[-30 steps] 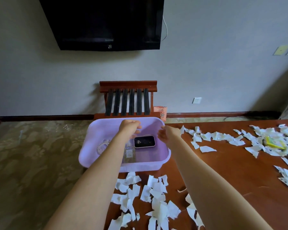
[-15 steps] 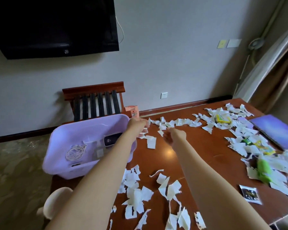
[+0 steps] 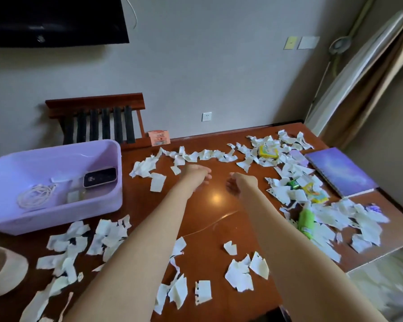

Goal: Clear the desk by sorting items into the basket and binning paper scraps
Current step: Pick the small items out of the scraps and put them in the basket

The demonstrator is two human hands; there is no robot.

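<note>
1. left grip (image 3: 197,174): fingers loose and slightly bent, holding nothing, over the bare middle of the worktop (image 3: 205,256).
2. right grip (image 3: 241,182): at 3 o'clock of the left one, near but apart. Fingers loosely curled, empty. Can't tell if either touches the wood.
3. single scrap (image 3: 157,184): at 9 o'clock of the left grip, flat on the wood.
4. scrap row (image 3: 205,155): at 12 o'clock of both grips, a ragged white line running across the far side.
5. basket (image 3: 56,214): lilac, at 9 o'clock on the worktop's left end. Inside are a dark device w/ pale rim (image 3: 99,177) toward the right wall and a coiled white cable (image 3: 36,196) at its 8 o'clock.
6. near scraps (image 3: 107,233): at 7 o'clock, just in front of the basket. More lie at 6 o'clock btwn and under the forearms.
7. right-side heap (image 3: 286,194): at 3 o'clock, scraps mixed w/ a yellow pack (image 3: 268,152) at 1 o'clock and a green item (image 3: 306,220) at 4 o'clock.
8. purple notebook (image 3: 340,173): at 3 o'clock, past the heap, near the worktop's right edge.
9. beige round container (image 3: 2,270): at 8 o'clock, far left.
</note>
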